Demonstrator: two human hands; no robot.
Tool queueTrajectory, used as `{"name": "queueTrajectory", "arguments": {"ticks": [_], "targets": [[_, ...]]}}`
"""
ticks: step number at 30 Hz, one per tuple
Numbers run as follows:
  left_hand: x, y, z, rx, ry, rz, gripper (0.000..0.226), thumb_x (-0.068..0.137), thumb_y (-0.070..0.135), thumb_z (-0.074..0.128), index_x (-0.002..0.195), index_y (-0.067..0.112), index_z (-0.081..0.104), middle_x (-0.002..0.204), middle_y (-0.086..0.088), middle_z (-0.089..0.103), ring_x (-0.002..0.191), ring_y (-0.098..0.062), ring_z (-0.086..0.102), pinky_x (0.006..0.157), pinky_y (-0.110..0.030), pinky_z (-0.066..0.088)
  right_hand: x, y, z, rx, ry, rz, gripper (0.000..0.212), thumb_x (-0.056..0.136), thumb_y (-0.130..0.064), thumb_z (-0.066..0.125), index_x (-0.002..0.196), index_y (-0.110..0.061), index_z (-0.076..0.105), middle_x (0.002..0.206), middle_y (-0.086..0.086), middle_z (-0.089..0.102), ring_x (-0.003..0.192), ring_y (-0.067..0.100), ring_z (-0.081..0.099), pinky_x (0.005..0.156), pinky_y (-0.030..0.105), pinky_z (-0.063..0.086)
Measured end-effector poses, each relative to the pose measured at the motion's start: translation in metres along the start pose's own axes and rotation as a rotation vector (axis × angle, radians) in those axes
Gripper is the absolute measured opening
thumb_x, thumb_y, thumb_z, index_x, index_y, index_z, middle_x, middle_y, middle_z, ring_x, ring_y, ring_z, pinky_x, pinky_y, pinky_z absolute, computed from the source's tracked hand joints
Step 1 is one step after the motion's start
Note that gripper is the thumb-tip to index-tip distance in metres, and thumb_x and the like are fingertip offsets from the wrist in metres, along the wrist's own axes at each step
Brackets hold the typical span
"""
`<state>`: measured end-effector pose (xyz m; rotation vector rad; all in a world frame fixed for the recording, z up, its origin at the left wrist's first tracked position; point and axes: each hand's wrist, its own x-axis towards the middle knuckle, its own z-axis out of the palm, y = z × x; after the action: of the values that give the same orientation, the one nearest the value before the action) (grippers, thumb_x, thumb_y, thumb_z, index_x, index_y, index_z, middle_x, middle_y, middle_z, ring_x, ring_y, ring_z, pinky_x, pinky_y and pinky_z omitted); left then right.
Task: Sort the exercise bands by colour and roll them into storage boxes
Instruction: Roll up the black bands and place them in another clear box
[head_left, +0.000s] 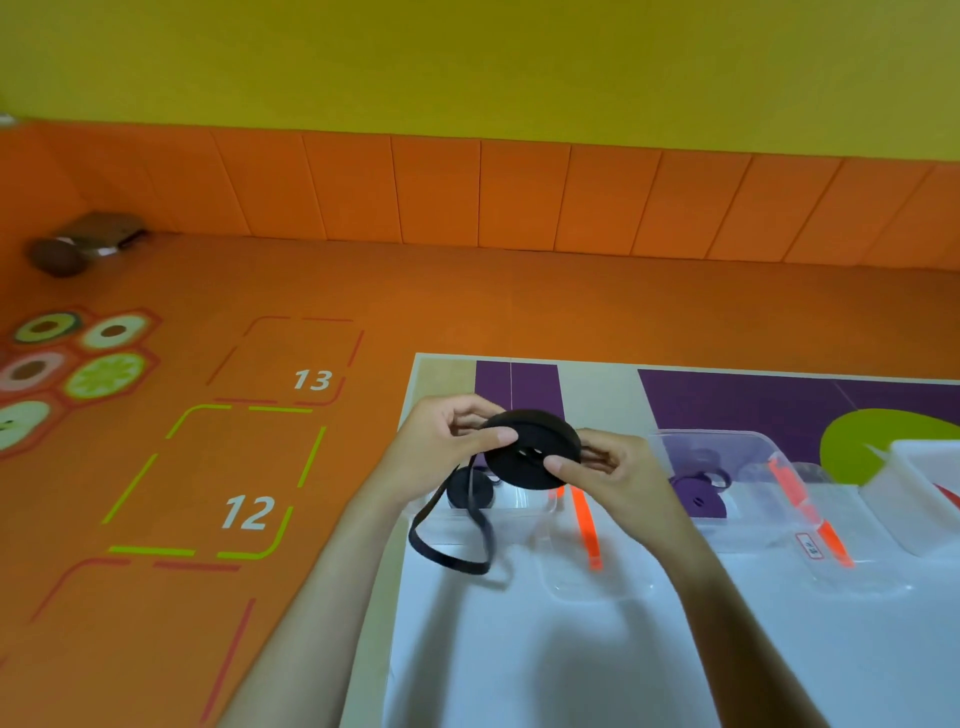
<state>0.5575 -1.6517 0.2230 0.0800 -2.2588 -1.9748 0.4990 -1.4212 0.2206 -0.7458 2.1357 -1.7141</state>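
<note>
Above the near-left clear box (524, 506), black band roll (535, 449) is pinched by left hand (447, 447) and right hand (605, 467); loose tail (452, 540) unwound, so coil could spring open if pinch slackens.

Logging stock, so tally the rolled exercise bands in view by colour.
Black rolled elastic bands: 2 (large roll pinched by left hand and right hand; small roll in left clear plastic box)
Purple rolled elastic band: 1 (in middle clear plastic box)
Total: 3
</note>
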Motion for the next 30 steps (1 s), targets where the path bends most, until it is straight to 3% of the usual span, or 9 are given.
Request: {"name": "queueTrajectory", "arguments": {"ticks": [4,8,11,14,18,22,25,30], "targets": [[0.008,0.011,0.004,0.157,-0.128,0.019,0.013,0.092,0.015,0.082,0.105,0.014,0.079,0.097,0.000,0.082,0.096,-0.017,0.078,0.089,-0.033,0.061,0.014,-0.017,-0.007,-0.049,-0.026,-0.012,0.029,0.087,-0.011,0.083,0.115,-0.019,0.079,0.100,-0.003,0.082,0.098,0.013,0.077,0.091,0.025,0.060],[0.007,0.010,0.012,0.004,-0.096,0.002,0.022,0.094,0.015,0.079,0.114,0.007,0.074,0.103,-0.007,0.081,0.102,-0.026,0.077,0.097,-0.039,0.059,0.021,-0.028,-0.016,0.046,0.156,-0.089,0.018,0.087,-0.006,0.081,0.102,-0.016,0.081,0.094,-0.001,0.082,0.094,0.016,0.078,0.086,0.029,0.062],[0.004,0.000,0.015,-0.038,-0.030,-0.006,0.022,0.092,0.016,0.080,0.110,0.004,0.074,0.102,-0.013,0.080,0.100,-0.035,0.077,0.094,-0.048,0.059,0.018,-0.022,-0.019,0.157,0.314,-0.089,0.018,0.088,-0.009,0.080,0.103,-0.019,0.080,0.095,0.001,0.082,0.094,0.019,0.078,0.083,0.032,0.063],[0.003,-0.002,0.019,-0.019,0.007,0.011,0.019,0.090,0.014,0.082,0.105,0.004,0.075,0.098,-0.011,0.081,0.092,-0.025,0.078,0.088,-0.041,0.060,0.013,-0.013,-0.022,0.131,0.276,-0.078,0.021,0.090,-0.008,0.078,0.108,-0.018,0.080,0.100,0.001,0.082,0.098,0.021,0.078,0.087,0.035,0.063],[0.006,0.004,0.012,0.115,-0.056,0.016,0.012,0.090,0.014,0.083,0.101,0.012,0.078,0.092,-0.003,0.081,0.088,-0.022,0.077,0.081,-0.034,0.061,0.009,-0.010,-0.038,-0.043,0.009,0.031,0.020,0.090,-0.008,0.079,0.106,-0.020,0.080,0.098,0.000,0.082,0.097,0.018,0.078,0.091,0.038,0.062],[0.009,0.018,0.010,0.284,-0.182,0.033,0.010,0.091,0.017,0.083,0.099,0.016,0.078,0.090,-0.004,0.079,0.087,-0.027,0.076,0.079,-0.043,0.063,0.014,-0.019,-0.043,-0.250,-0.125,0.061,0.006,0.087,-0.014,0.083,0.093,-0.017,0.082,0.085,-0.001,0.081,0.085,0.017,0.078,0.082,0.038,0.062],[0.012,0.024,0.011,0.290,-0.160,0.064,0.010,0.091,0.019,0.082,0.100,0.019,0.079,0.092,-0.001,0.080,0.089,-0.027,0.075,0.081,-0.043,0.062,0.015,-0.024,-0.042,-0.197,-0.106,0.029,0.005,0.089,-0.013,0.081,0.094,-0.014,0.081,0.084,0.003,0.081,0.086,0.024,0.078,0.078,0.038,0.064],[0.003,0.008,0.020,-0.078,0.098,0.066,0.012,0.090,0.013,0.081,0.102,0.011,0.080,0.095,-0.005,0.082,0.089,-0.017,0.077,0.081,-0.027,0.058,0.003,-0.015,-0.026,0.110,0.110,-0.004,0.010,0.091,-0.006,0.077,0.099,-0.009,0.081,0.090,0.012,0.081,0.088,0.026,0.079,0.075,0.032,0.063]]}}
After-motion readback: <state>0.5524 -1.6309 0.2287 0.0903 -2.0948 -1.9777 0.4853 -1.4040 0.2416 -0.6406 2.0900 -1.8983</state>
